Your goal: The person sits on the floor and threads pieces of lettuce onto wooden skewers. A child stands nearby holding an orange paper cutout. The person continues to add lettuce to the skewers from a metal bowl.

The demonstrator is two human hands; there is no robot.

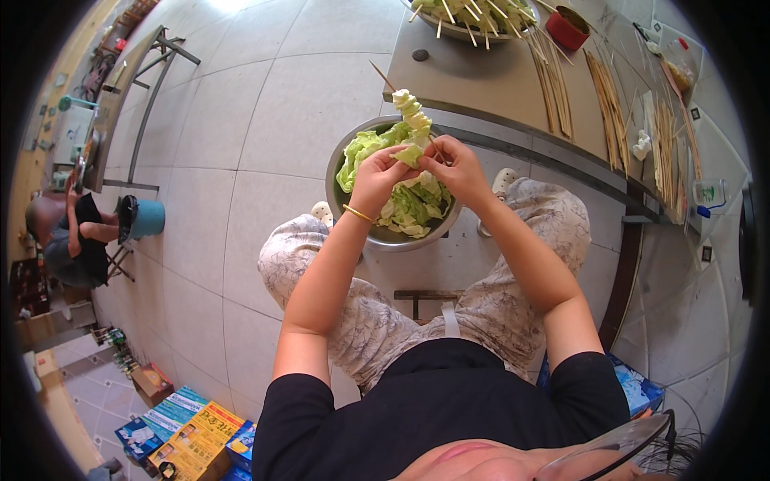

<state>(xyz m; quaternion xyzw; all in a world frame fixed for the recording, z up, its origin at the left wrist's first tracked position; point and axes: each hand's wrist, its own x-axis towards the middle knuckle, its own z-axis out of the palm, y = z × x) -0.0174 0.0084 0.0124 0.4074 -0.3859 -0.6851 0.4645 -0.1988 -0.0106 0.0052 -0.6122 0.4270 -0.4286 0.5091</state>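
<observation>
My left hand (pixel 380 179), with a gold bangle at the wrist, pinches a piece of leafy lettuce or cabbage (pixel 409 156). Beside it my right hand (pixel 458 170) holds the lower part of a wooden skewer (pixel 381 76) and touches the same leaf. Folded pale green leaf pieces (pixel 411 111) are threaded along the skewer, whose bare tip points up and left. Both hands are over a round metal bowl (pixel 394 245) of loose green leaves (pixel 409 207), between my feet. Whether the pinched leaf is pierced cannot be told.
A metal table (pixel 469 78) at upper right bears bundles of wooden skewers (pixel 607 108), a red tin (pixel 567 29) and a bowl of skewered leaves (pixel 475 18). Another person (pixel 72 240) sits at far left near a blue bucket (pixel 147 217). Cardboard boxes (pixel 198 439) stand at lower left.
</observation>
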